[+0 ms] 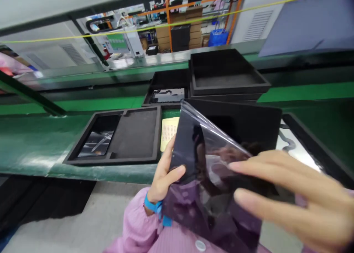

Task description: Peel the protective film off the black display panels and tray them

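Note:
My left hand (166, 175) grips the left edge of a glossy black screen panel (188, 205), thumb on its face. The panel is tilted in front of my chest. Clear film (210, 129) lies over it, creased and raised along a diagonal near the top. My right hand (301, 194), partly blurred, is over the panel's right side with thumb and fingers apart. Its fingertips are close to the film; whether they touch it I cannot tell. Behind the panel shows a flat dark surface (254, 124), partly hidden. A blue band (151, 205) circles my left wrist.
On the green bench (27, 142), a black foam tray (138, 159) at left holds a glossy dark panel (99, 137). Stacked black trays (229, 89) stand behind, beside another tray (163, 76). A yellow card (169, 129) is partly covered. At right, a tray (309, 138) holds a white-silver piece (297, 149).

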`<state>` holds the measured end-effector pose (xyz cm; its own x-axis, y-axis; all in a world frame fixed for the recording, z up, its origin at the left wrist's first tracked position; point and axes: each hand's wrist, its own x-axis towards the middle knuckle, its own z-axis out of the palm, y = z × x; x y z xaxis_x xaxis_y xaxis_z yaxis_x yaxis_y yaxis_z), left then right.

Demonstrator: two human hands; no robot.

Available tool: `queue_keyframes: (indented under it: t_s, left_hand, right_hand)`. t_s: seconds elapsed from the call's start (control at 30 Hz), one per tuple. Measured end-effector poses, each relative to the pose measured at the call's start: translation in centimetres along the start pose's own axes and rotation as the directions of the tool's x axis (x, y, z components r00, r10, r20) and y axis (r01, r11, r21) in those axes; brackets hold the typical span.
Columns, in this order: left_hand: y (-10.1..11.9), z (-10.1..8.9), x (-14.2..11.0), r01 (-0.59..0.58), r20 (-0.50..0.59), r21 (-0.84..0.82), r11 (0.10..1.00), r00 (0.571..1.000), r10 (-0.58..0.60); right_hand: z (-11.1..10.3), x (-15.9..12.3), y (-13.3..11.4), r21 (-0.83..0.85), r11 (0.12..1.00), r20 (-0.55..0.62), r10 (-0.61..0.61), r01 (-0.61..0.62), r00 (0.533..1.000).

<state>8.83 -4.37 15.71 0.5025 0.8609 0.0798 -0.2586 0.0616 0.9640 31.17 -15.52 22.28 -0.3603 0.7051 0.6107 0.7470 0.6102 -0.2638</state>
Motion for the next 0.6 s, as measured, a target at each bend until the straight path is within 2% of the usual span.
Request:
queue_keyframes:
  t_s: [0.07,0.17,0.3,0.33,0.4,0.5,0.53,0.6]
  left_hand:
    - [-0.8,-1.0,-0.3,0.027,-0.033,-0.038,0.999,0.999,-0.028]
    - [-1.5,-2.4,-1.1,0.126,-0.049,-0.07,0.99,0.99,-0.13]
    - [-1.6,-4.1,-2.1,0.259,-0.058,0.104,0.96,0.965,-0.254]
    - [-1.6,-4.4,-2.3,0.275,-0.051,0.168,0.946,0.961,-0.271]
    - [-1.6,-4.8,-2.4,0.283,-0.044,0.236,0.93,0.959,-0.281]
    - [-1.7,-4.4,-2.3,0.249,-0.08,0.127,0.96,0.968,-0.24]
    - [-1.7,-4.0,-2.0,0.22,-0.099,0.07,0.973,0.972,-0.212]
    - [-1.6,-2.9,-1.1,0.114,-0.158,-0.022,0.993,0.981,-0.116]
  right_hand:
    - [0.7,0.8,-1.9,-0.009,0.999,0.026,0.031,-0.031,0.999]
    - [1.8,1.0,-3.6,-0.003,0.994,0.038,0.108,-0.108,0.993]
    - [2.3,1.2,-3.9,-0.017,0.998,0.034,0.057,-0.057,0.998]
    - [2.2,1.4,-3.7,-0.034,0.999,0.042,0.022,-0.02,0.999]
    - [1.7,2.0,-3.3,-0.095,0.987,0.118,-0.117,0.128,0.986]
    - [0.4,3.1,-2.4,-0.12,0.921,0.321,-0.317,0.37,0.893]
    - [-0.1,3.6,-1.9,-0.099,0.916,0.351,-0.334,0.39,0.874]
    - [-1.1,4.6,-0.5,-0.029,0.936,0.367,-0.316,0.35,0.875]
